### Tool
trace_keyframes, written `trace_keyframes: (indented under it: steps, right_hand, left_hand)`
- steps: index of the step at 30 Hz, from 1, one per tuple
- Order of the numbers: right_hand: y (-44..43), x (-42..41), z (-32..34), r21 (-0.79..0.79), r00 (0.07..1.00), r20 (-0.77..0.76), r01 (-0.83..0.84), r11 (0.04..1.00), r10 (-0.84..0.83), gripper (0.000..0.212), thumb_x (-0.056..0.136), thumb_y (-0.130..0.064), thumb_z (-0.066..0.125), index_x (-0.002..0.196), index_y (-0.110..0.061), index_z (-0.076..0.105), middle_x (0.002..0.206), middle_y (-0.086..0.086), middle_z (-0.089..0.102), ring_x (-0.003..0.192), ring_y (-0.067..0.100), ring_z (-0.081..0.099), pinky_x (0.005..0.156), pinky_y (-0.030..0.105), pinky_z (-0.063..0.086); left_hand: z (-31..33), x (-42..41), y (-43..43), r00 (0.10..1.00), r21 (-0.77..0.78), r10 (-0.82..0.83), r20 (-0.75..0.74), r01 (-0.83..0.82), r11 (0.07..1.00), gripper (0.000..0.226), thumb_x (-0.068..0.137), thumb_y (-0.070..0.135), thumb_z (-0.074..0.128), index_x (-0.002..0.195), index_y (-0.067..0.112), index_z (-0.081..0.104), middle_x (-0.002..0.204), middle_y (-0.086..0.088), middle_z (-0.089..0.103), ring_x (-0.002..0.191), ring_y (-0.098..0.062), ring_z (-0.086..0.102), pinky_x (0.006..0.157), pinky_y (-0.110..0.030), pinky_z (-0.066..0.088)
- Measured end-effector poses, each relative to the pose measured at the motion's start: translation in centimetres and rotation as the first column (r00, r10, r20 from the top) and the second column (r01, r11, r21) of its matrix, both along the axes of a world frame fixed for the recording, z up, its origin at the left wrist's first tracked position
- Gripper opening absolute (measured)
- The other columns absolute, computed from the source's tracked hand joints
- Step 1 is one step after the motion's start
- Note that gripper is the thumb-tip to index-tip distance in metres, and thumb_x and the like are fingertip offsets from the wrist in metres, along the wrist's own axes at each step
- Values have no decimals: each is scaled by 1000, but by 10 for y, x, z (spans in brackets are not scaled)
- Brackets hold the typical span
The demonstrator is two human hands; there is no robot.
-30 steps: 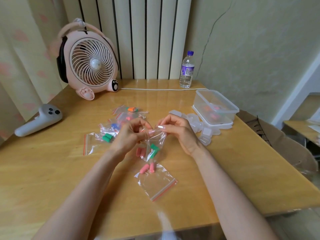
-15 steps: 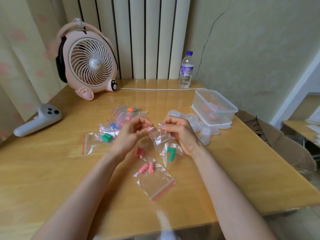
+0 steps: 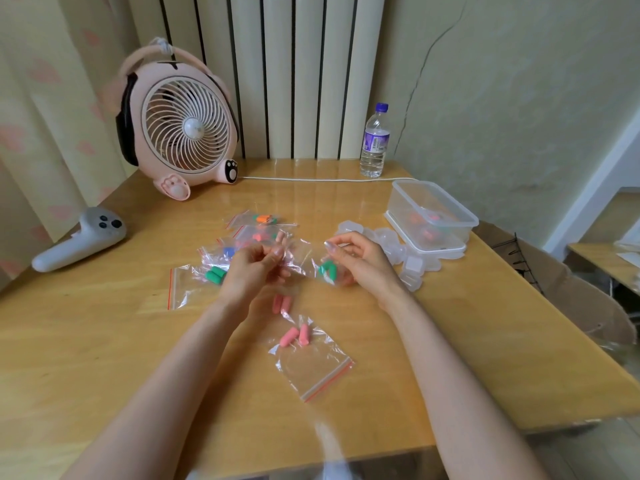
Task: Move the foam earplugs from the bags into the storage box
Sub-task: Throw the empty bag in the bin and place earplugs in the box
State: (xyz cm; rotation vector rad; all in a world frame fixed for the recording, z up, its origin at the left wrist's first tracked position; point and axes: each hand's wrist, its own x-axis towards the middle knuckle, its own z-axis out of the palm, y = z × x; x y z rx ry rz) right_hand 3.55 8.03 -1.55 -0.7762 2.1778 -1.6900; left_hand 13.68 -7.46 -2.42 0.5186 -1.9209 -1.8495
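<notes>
From the head view, my left hand (image 3: pixel 256 268) is curled, its fingertips pinching one crinkled end of a thin clear bag (image 3: pixel 300 259) held just above the counter (image 3: pixel 104 341). My right hand (image 3: pixel 360 258) is curled round the bag's other end, where two stubby green earplugs (image 3: pixel 327 270) sit against my palm; whether they lie inside the film or out of it, I cannot tell.

Just near of my left hand, two soft pink foam earplugs (image 3: pixel 282 304) lie loose on the glossy wooden surface. Nearer still, a flat zip bag (image 3: pixel 313 367) with a red seal strip holds another pink pair (image 3: pixel 294 336). To the left lies a similar bag (image 3: pixel 183 289) with a green pair (image 3: pixel 215 274), and beyond my hands is a rumpled heap of bags (image 3: pixel 254 233) with orange, blue and pink plugs.

The storage box (image 3: pixel 460 216), rectangular and of clear rigid plastic, stands far right, well apart from the bag I hold, with a few reddish plugs inside. Small frosted plastic cases (image 3: pixel 410 263) cluster beside it. At the far edge stand a round pink fan (image 3: pixel 183 129) and a slim water bottle (image 3: pixel 375 142); a smooth grey controller (image 3: pixel 78 244) lies far left.
</notes>
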Motion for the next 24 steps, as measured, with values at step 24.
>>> trace_keyframes:
  steps: [24]
  right_hand:
    - [6, 0, 10, -342, 984, -153, 36, 939, -94, 30, 75, 10, 65, 78, -20, 64, 77, -3, 62, 73, 3, 55, 72, 18, 45]
  left_hand:
    - [-2, 2, 4, 961, -245, 79, 265, -13, 970, 36, 95, 26, 51, 67, 4, 57, 40, -4, 54, 29, -11, 45, 38, -19, 35]
